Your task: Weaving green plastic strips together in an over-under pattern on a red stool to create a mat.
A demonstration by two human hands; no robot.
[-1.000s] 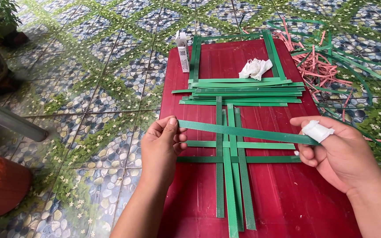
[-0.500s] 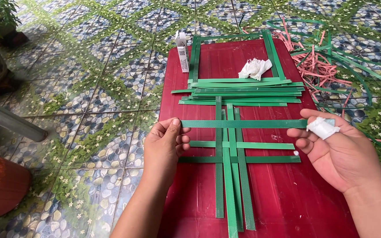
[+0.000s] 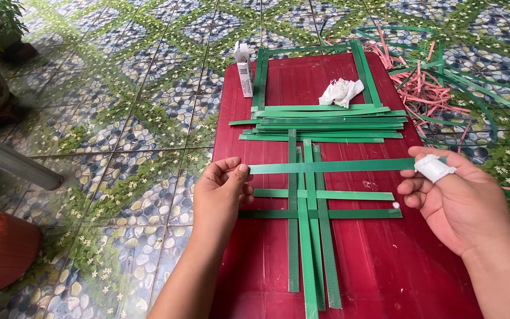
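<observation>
1. Green strip lay crosswise over three upright strips on the red table, seen from the head camera.
2. At its near end the left hand pinched the strip between thumb and fingertips, fingers curled together.
3. At the far end the right hand held the same strip; whether it pinched or only touched it I could not tell, since a white bandage on one finger hid the spot. Its other fingers were loosely bent.
4. Below the held strip, two more cross strips lay woven with the uprights, one just beside the other.
5. Further up the table sat a stack of strips, with a crumpled white tissue just beyond it and a small white box standing at the table's left corner.
6. Pink scraps lay on the patterned tile floor to the right, and an orange pot stood at the left edge.
</observation>
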